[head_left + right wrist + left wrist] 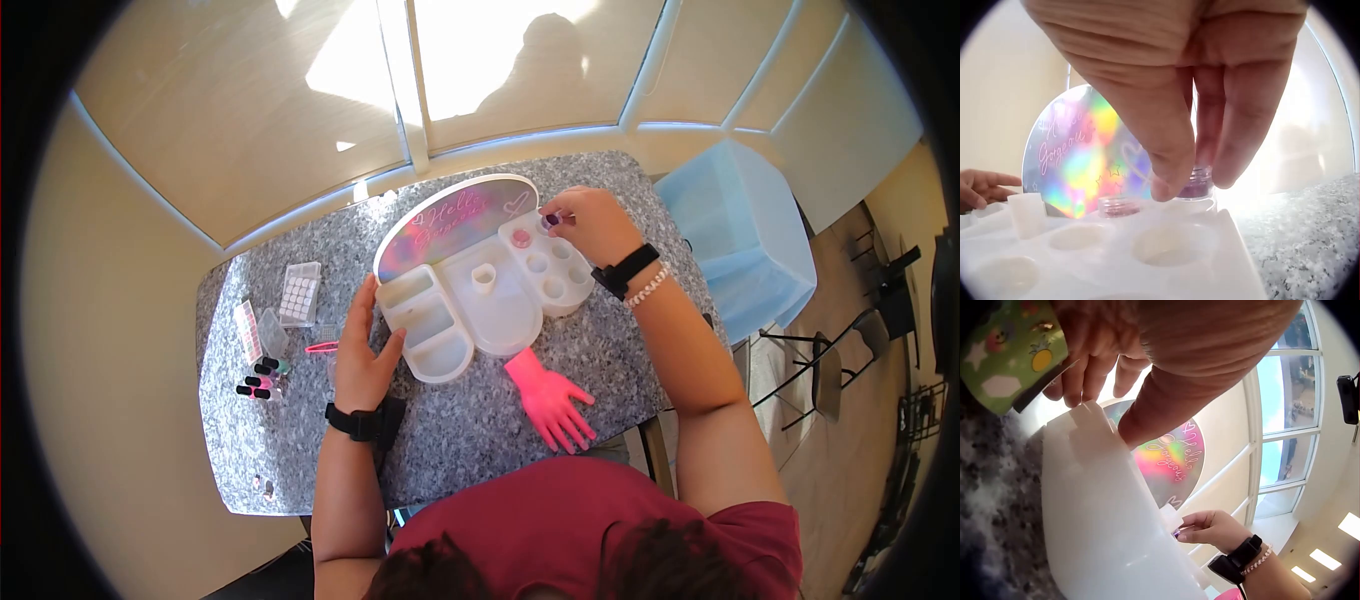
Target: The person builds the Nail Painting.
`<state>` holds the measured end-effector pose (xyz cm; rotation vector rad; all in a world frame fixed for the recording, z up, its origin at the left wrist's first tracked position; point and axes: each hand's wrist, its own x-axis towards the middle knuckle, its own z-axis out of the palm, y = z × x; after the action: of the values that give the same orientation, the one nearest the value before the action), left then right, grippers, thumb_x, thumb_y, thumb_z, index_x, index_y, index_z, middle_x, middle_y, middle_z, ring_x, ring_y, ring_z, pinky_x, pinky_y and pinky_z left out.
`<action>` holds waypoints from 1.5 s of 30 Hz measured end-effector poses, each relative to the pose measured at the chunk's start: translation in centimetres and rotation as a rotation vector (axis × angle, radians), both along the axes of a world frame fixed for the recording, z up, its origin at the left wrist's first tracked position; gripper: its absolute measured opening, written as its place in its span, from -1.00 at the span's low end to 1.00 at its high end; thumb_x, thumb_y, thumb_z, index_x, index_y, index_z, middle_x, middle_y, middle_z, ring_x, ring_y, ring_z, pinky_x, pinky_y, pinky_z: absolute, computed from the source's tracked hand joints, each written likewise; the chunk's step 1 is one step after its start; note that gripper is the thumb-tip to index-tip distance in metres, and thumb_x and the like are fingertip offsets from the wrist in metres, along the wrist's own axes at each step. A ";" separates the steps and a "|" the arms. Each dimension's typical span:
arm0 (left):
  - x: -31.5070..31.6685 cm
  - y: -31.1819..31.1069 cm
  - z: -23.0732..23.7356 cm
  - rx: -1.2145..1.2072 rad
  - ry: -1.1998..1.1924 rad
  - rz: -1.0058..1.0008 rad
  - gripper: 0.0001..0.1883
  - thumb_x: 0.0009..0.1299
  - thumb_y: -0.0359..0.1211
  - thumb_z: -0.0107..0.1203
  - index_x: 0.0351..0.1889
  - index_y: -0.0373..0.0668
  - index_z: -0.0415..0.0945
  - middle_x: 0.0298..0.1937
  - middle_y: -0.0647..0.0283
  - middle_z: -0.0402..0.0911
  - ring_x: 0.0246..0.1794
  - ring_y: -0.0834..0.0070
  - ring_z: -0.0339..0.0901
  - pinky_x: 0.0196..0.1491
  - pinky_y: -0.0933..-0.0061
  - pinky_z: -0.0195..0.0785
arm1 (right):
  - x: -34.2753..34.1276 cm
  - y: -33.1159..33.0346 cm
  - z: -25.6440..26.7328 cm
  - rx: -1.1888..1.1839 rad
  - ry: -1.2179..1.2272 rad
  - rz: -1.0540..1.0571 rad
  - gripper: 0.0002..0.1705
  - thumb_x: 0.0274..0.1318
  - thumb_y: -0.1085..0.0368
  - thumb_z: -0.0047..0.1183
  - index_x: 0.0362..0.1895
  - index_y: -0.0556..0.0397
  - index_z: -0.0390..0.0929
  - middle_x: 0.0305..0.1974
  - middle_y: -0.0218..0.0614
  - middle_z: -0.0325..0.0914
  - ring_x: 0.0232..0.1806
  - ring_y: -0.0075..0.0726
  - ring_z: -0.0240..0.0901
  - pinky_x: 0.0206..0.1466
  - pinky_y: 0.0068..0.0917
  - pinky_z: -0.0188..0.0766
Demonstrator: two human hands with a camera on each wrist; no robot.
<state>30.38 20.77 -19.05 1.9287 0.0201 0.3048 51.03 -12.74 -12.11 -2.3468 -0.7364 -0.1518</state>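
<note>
A white organizer tray [445, 362] with compartments, round wells and an iridescent "Hello Gorgeous" backboard [455, 228] sits on the granite-patterned table. My right hand [592, 230] pinches a small clear jar of dark purple glitter [1196, 185] between thumb and fingers, right at a back well. Beside it, a jar of pink glitter [1119, 207] occupies another well. On the left, my left hand [364, 356] touches the tray's outer side, fingers extended along it and thumb over the rim. A bright pink model hand [552, 402] lies palm-down in front of the tray.
Left of the tray are several nail polish bottles [264, 382], a case of white discs [299, 296] and a pink tool [322, 347]. A blue-covered table [745, 240] stands at right, with folding chairs [828, 375] beyond.
</note>
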 end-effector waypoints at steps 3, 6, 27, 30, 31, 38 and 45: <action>-0.1 -0.1 -0.1 0.038 -0.022 -0.002 -0.12 0.51 -0.62 0.21 0.78 -0.20 0.09 0.76 0.00 0.23 0.78 0.18 0.16 0.77 0.09 -0.01 | 0.9 0.6 -0.2 -0.140 -0.056 0.057 -0.65 -0.08 0.46 0.51 -0.11 0.12 0.86 -0.20 -0.06 0.79 -0.11 0.05 0.76 0.05 -0.15 0.68; -0.2 -0.4 0.0 0.058 -0.040 0.030 -0.14 0.50 -0.57 0.26 0.75 -0.28 0.14 0.72 -0.11 0.30 0.74 0.08 0.25 0.72 0.13 0.09 | 1.5 0.9 -0.5 -0.190 -0.065 0.092 -0.62 -0.11 0.51 0.50 -0.10 0.13 0.85 -0.17 -0.08 0.77 -0.18 -0.02 0.74 -0.02 -0.18 0.68; -0.5 -0.8 -0.4 0.044 -0.022 0.048 -0.14 0.50 -0.61 0.21 0.77 -0.24 0.13 0.73 -0.08 0.29 0.73 0.10 0.27 0.74 0.08 0.08 | -3.7 -8.7 -1.4 -0.456 0.033 -0.253 -0.67 0.09 0.22 0.49 -0.03 -0.03 0.85 -0.06 -0.16 0.82 0.07 0.05 0.73 0.19 -0.07 0.63; -0.5 -0.9 0.0 0.042 -0.029 0.048 -0.14 0.49 -0.61 0.22 0.76 -0.28 0.13 0.72 -0.10 0.29 0.74 0.11 0.26 0.74 0.10 0.08 | -3.9 -7.4 -1.7 -0.212 -0.127 -0.194 -0.66 0.14 0.35 0.40 0.04 0.02 0.81 -0.07 -0.13 0.81 0.00 0.08 0.74 0.13 -0.10 0.66; -0.5 -1.0 0.2 0.046 -0.030 0.057 -0.14 0.49 -0.61 0.22 0.76 -0.28 0.13 0.72 -0.10 0.29 0.74 0.11 0.26 0.74 0.10 0.08 | -4.2 -6.7 -1.5 -0.206 -0.129 -0.186 -0.66 0.14 0.35 0.40 0.04 0.02 0.81 -0.07 -0.13 0.81 0.00 0.08 0.74 0.13 -0.10 0.66; -0.5 -1.1 0.5 0.031 -0.015 0.043 -0.15 0.49 -0.62 0.22 0.75 -0.31 0.13 0.70 -0.13 0.32 0.72 0.11 0.28 0.73 0.14 0.10 | -6.4 0.5 -0.4 0.063 -0.016 0.133 -0.58 0.18 0.47 0.30 0.16 0.05 0.76 -0.04 0.01 0.74 -0.03 0.13 0.72 0.09 -0.09 0.66; -0.4 -0.9 -0.2 0.055 -0.024 0.051 -0.14 0.49 -0.61 0.23 0.76 -0.28 0.14 0.69 -0.10 0.34 0.69 0.11 0.32 0.72 0.12 0.13 | -6.5 1.6 -1.5 -0.096 -0.131 0.080 -0.55 0.23 0.41 0.34 0.22 -0.05 0.77 -0.01 -0.06 0.78 0.02 0.16 0.72 0.18 -0.08 0.61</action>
<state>29.99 19.91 -19.26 1.9809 0.0457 0.3657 44.54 -11.17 -13.66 -2.4116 -0.9181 -0.2415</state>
